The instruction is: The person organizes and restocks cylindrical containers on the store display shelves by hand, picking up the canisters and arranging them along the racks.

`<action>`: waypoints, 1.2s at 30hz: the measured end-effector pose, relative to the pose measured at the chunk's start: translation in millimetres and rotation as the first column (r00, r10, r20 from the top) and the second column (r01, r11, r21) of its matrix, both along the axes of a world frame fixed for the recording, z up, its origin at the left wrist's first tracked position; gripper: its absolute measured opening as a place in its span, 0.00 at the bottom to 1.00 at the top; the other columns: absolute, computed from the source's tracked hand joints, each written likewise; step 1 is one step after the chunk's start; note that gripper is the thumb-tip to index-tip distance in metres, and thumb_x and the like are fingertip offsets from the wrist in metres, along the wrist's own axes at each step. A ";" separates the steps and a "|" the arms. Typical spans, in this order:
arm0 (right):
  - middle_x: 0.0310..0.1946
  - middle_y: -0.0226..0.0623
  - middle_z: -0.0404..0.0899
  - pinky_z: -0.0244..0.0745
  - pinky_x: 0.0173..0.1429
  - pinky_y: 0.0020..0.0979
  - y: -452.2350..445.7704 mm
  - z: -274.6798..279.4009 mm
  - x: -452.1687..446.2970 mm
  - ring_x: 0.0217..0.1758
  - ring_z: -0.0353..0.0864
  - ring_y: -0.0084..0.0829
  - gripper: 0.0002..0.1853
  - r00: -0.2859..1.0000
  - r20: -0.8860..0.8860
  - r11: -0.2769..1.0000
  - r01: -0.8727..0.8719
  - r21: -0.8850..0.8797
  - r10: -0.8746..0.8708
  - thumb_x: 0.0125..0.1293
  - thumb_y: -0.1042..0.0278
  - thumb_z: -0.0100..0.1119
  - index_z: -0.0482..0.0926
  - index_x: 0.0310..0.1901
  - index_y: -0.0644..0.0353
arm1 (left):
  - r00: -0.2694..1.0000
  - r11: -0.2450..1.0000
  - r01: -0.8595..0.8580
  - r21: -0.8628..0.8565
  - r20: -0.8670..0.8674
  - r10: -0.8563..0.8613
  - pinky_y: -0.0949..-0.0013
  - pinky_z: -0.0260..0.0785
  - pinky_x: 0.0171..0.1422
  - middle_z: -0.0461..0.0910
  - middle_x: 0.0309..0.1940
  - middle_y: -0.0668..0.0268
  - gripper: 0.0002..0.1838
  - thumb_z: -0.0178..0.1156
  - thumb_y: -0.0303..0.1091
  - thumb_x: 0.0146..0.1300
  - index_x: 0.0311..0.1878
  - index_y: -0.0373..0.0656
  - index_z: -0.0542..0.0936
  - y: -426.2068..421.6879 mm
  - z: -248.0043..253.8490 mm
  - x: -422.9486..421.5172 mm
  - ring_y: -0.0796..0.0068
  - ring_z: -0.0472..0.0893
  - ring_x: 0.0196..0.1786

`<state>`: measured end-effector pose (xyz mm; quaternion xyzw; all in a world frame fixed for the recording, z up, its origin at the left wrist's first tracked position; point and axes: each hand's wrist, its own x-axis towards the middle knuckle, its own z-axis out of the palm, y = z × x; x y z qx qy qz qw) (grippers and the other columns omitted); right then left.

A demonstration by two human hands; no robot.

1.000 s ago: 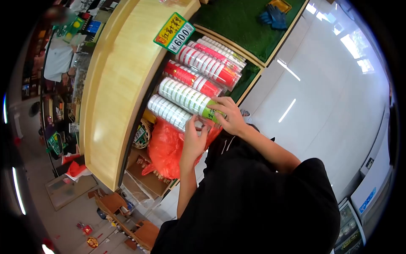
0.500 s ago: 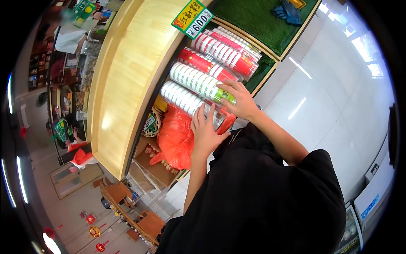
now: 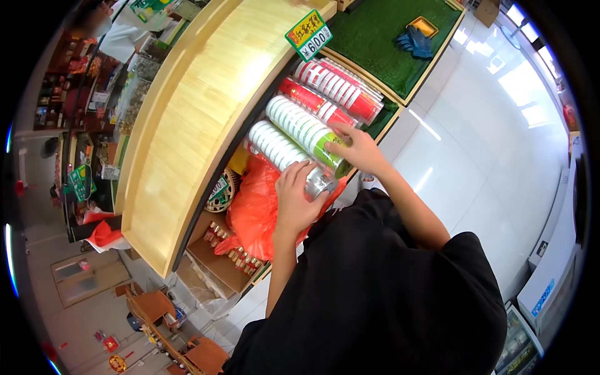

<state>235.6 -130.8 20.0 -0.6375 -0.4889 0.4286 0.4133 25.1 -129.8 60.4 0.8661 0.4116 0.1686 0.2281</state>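
Observation:
Clear-wrapped stacks of paper cups lie side by side on the low shelf. My left hand is curled round the near end of a stack of white paper cups, thumb on one side and fingers on the other. Beside it, a stack of white and green paper cups has my right hand gripping its green end. Both stacks slant toward my body. Beyond them rest stacks of red and white paper cups. Below the left hand bulges a red plastic bag.
A wooden counter runs along the left, with a price sign at its edge. Blue gloves and a yellow tray sit on green matting. A cardboard box and a basket stand lower left.
My left fingers, earlier spread, have curled round the end of the white cup stack. My right hand has tightened on the green end. The view has shifted slightly.

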 end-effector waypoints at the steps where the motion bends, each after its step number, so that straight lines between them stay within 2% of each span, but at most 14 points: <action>1: 0.57 0.48 0.75 0.68 0.63 0.34 3.9 3.5 1.1 0.59 0.76 0.41 0.33 0.997 -0.080 0.999 0.006 -0.039 -0.009 0.59 0.53 0.64 0.70 0.63 0.63 | 0.996 1.000 0.001 -0.009 0.090 0.000 0.55 0.55 0.68 0.72 0.58 0.59 0.33 0.72 0.33 0.43 0.57 0.42 0.74 1.3 4.5 -5.0 0.55 0.67 0.63; 3: 0.57 0.49 0.75 0.66 0.64 0.34 7.3 16.9 2.9 0.60 0.74 0.38 0.35 0.980 -0.197 0.992 -0.009 -0.127 -0.017 0.61 0.50 0.62 0.69 0.64 0.64 | 0.977 1.000 -0.006 0.019 0.212 0.002 0.58 0.60 0.67 0.72 0.56 0.59 0.29 0.71 0.29 0.44 0.54 0.40 0.76 4.2 10.0 -14.6 0.56 0.69 0.61; 6: 0.58 0.49 0.74 0.63 0.66 0.34 19.5 18.1 6.9 0.62 0.71 0.38 0.36 0.999 -0.037 0.997 -0.023 -0.074 0.020 0.61 0.47 0.61 0.68 0.65 0.64 | 0.942 0.998 -0.050 0.027 0.333 0.038 0.58 0.61 0.66 0.73 0.56 0.59 0.28 0.70 0.29 0.45 0.54 0.39 0.76 11.2 13.4 -23.0 0.57 0.69 0.61; 8: 0.59 0.48 0.72 0.61 0.67 0.33 26.3 30.4 10.8 0.64 0.69 0.37 0.35 0.999 -0.017 0.994 -0.048 -0.096 0.046 0.62 0.47 0.58 0.67 0.65 0.63 | 0.909 0.996 -0.087 0.019 0.411 0.071 0.59 0.62 0.65 0.73 0.55 0.58 0.25 0.69 0.28 0.48 0.53 0.38 0.77 15.6 14.8 -22.8 0.56 0.70 0.60; 10: 0.59 0.46 0.71 0.62 0.66 0.31 32.0 50.2 10.7 0.63 0.69 0.35 0.34 0.979 -0.205 0.984 -0.041 -0.171 0.006 0.64 0.48 0.56 0.67 0.65 0.63 | 0.872 0.993 -0.109 0.042 0.484 0.075 0.57 0.62 0.63 0.73 0.53 0.56 0.23 0.67 0.31 0.51 0.51 0.37 0.77 20.5 16.7 -23.6 0.54 0.70 0.57; 12: 0.58 0.44 0.72 0.64 0.64 0.30 42.9 57.2 18.2 0.61 0.71 0.33 0.32 0.976 -0.215 0.982 -0.084 -0.172 0.045 0.66 0.50 0.55 0.67 0.65 0.62 | 0.840 0.985 -0.170 0.029 0.528 0.130 0.57 0.62 0.62 0.74 0.51 0.55 0.21 0.66 0.32 0.53 0.50 0.37 0.77 25.2 24.6 -21.3 0.53 0.71 0.56; 16: 0.57 0.40 0.73 0.69 0.60 0.30 60.2 49.9 39.7 0.57 0.74 0.31 0.29 0.934 -0.317 0.960 -0.225 -0.166 0.164 0.68 0.53 0.52 0.68 0.64 0.63 | 0.810 0.946 -0.323 0.038 0.528 0.255 0.61 0.63 0.63 0.74 0.51 0.55 0.17 0.62 0.32 0.59 0.50 0.36 0.76 32.0 29.0 -21.6 0.56 0.72 0.58; 18: 0.56 0.40 0.73 0.69 0.60 0.29 72.0 53.9 46.1 0.56 0.74 0.30 0.28 0.913 -0.380 0.958 -0.226 -0.174 0.147 0.69 0.54 0.50 0.68 0.64 0.64 | 0.786 0.905 -0.424 0.017 0.503 0.359 0.61 0.63 0.63 0.74 0.50 0.55 0.17 0.62 0.33 0.60 0.50 0.36 0.76 34.9 37.6 -18.6 0.56 0.72 0.58; 24: 0.57 0.43 0.73 0.65 0.63 0.28 92.2 55.8 51.3 0.58 0.72 0.30 0.24 0.920 -0.253 0.948 -0.316 -0.033 0.298 0.70 0.60 0.46 0.69 0.63 0.65 | 0.725 0.848 -0.528 -0.049 0.493 0.481 0.60 0.66 0.58 0.74 0.48 0.55 0.19 0.65 0.37 0.58 0.49 0.36 0.76 44.1 37.9 3.6 0.55 0.73 0.52; 26: 0.59 0.43 0.73 0.64 0.65 0.29 95.5 55.3 51.3 0.61 0.71 0.31 0.24 0.938 -0.130 0.946 -0.323 0.009 0.322 0.70 0.61 0.45 0.70 0.63 0.65 | 0.718 0.837 -0.545 -0.049 0.489 0.496 0.60 0.66 0.57 0.74 0.47 0.55 0.19 0.65 0.36 0.58 0.49 0.35 0.76 46.0 37.1 13.9 0.55 0.74 0.51; 28: 0.55 0.48 0.77 0.67 0.62 0.31 90.6 50.9 49.4 0.58 0.75 0.36 0.24 0.938 -0.154 0.950 -0.311 0.028 0.311 0.67 0.57 0.48 0.74 0.60 0.63 | 0.710 0.816 -0.575 -0.058 0.459 0.533 0.61 0.66 0.57 0.74 0.46 0.55 0.18 0.64 0.35 0.58 0.48 0.35 0.76 43.9 37.0 19.9 0.56 0.74 0.51; 30: 0.54 0.49 0.78 0.67 0.62 0.32 85.0 51.0 51.3 0.58 0.76 0.39 0.24 0.951 -0.008 0.951 -0.310 0.022 0.310 0.66 0.57 0.48 0.75 0.58 0.63 | 0.734 0.810 -0.585 0.029 0.445 0.514 0.62 0.68 0.55 0.75 0.45 0.55 0.17 0.64 0.34 0.58 0.48 0.35 0.77 46.1 31.6 24.4 0.58 0.75 0.49; 33: 0.53 0.52 0.78 0.67 0.63 0.34 85.1 37.4 59.0 0.58 0.77 0.43 0.23 0.942 -0.059 0.944 -0.328 0.030 0.329 0.66 0.56 0.48 0.77 0.56 0.63 | 0.607 0.747 -0.653 -0.125 0.503 0.615 0.65 0.70 0.50 0.76 0.43 0.59 0.15 0.63 0.33 0.59 0.47 0.35 0.78 43.0 28.2 32.0 0.65 0.77 0.44; 36: 0.53 0.53 0.77 0.67 0.63 0.36 84.0 37.3 65.1 0.58 0.76 0.45 0.24 0.939 -0.102 0.944 -0.331 0.003 0.329 0.67 0.55 0.47 0.77 0.56 0.63 | 0.553 0.687 -0.719 -0.110 0.508 0.661 0.66 0.70 0.51 0.76 0.43 0.58 0.15 0.63 0.33 0.59 0.47 0.35 0.79 46.7 32.2 41.2 0.65 0.77 0.44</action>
